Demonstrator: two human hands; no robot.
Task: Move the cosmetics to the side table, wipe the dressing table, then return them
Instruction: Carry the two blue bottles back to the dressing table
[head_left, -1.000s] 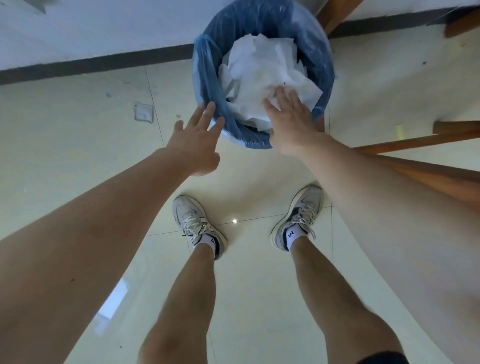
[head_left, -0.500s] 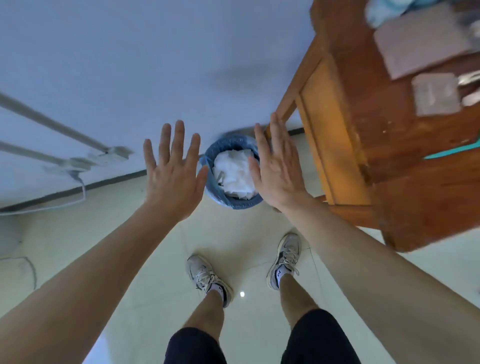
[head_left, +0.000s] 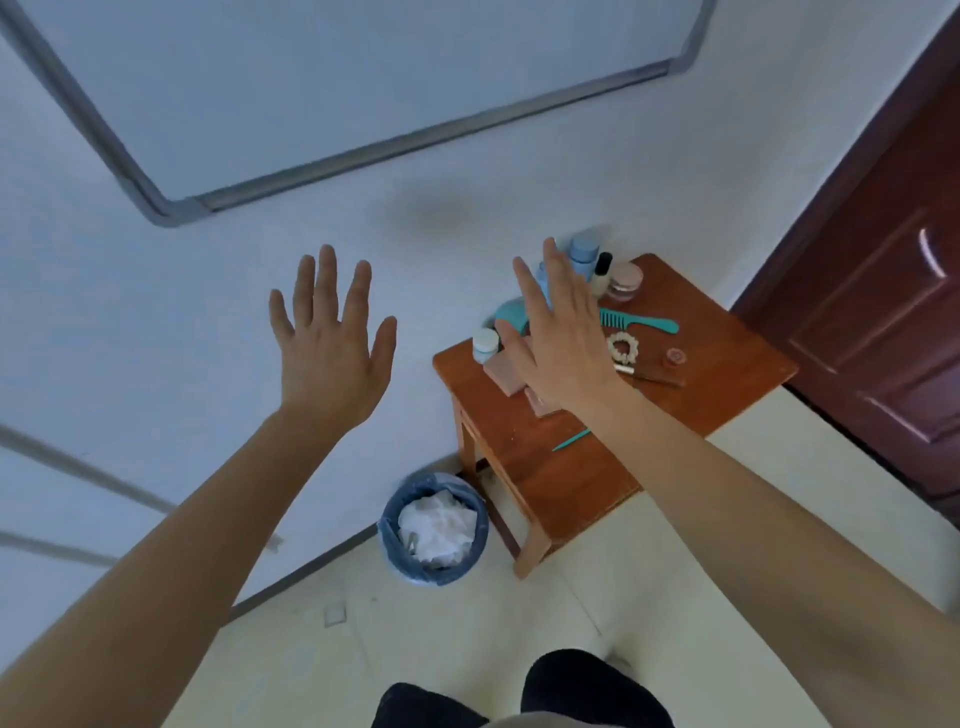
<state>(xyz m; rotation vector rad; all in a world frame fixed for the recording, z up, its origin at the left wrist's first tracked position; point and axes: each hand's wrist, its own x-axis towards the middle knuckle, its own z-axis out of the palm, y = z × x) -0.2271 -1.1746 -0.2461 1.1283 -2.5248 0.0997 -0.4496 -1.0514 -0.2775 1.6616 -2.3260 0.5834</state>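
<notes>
Lying on the side table (head_left: 727, 379), the teal comb (head_left: 644, 323) points its handle rightward; left hand (head_left: 332, 358) and right hand (head_left: 561, 353) spread, empty.

I'm seeing a glossy reddish wood side table (head_left: 737, 384), a smooth teal plastic comb (head_left: 641, 322), and crumpled white paper (head_left: 437, 526) in a blue plastic-lined bin (head_left: 480, 540)

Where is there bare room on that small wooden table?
Bare: the near edge of the wooden table, below the thin teal stick, and its corner right of the small red pot. Crowded: the wall side, with pale blue bottles.
</notes>
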